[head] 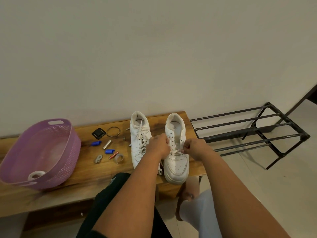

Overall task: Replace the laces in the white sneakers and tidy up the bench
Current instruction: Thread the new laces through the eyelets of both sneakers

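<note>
Two white leather sneakers stand side by side on the wooden worktop, toes toward the person, heels at the wall. The left sneaker is fully laced with a flat white lace, loose ends lying over its tongue. The right sneaker is smooth, with a perforated toe and thick sole, and only its lowest eyelets carry a lace.

Both arms reach straight out over that right sneaker. The left hand is curled, knuckles up, at the eyelet row on the shoe's left side; what it grips is hidden under the fingers. The right hand is curled too, pinching the lace end at the shoe's right side.

Left of the sneakers lies a scatter of small things: a black square piece, a twisted bracelet, two blue caps, a metal cylinder, a small battery, a clear ring and a metal plate. Further left sits an oval purple basket of woven plastic, a coiled white lace inside it. Right of the sneakers, off the worktop, stands a black metal shoe rack.
</note>
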